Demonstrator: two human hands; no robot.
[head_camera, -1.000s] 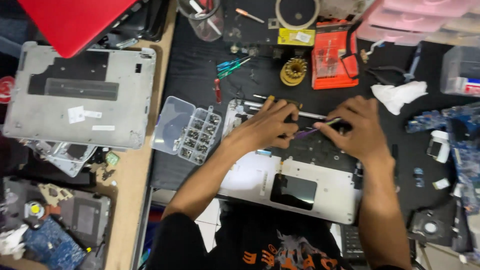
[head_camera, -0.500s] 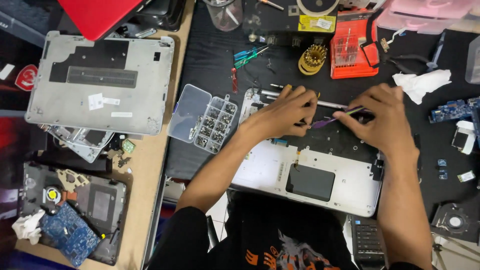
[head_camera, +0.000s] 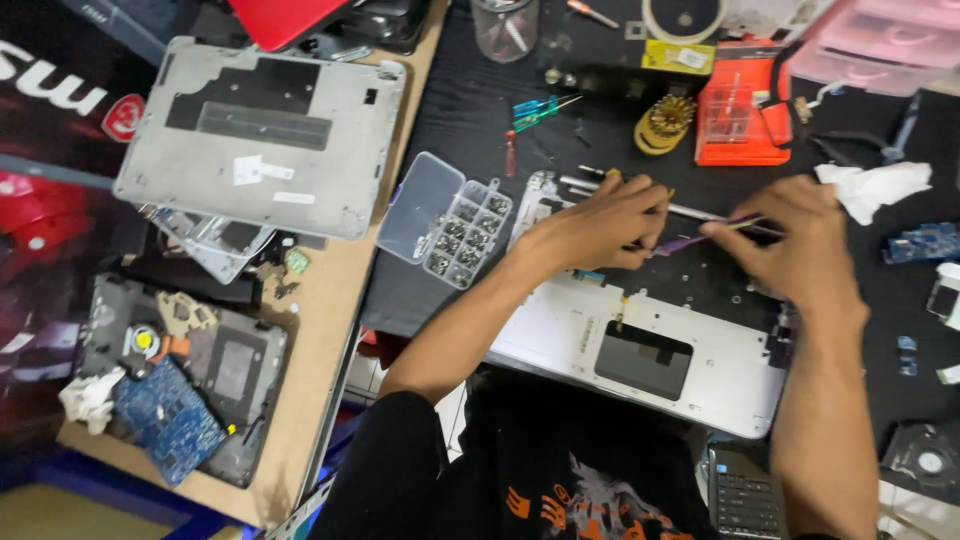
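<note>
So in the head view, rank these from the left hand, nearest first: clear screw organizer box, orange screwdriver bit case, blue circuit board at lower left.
1. Clear screw organizer box, just left of the left hand.
2. Orange screwdriver bit case, up and right.
3. Blue circuit board, far lower left.

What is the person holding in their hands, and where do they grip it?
The right hand pinches a thin purple tool near its back end; the left hand steadies its tip.

One camera only, worn on the person's head, looking almost straight down from close above the table (head_camera: 470, 110), both forearms reaching in from the bottom edge.
</note>
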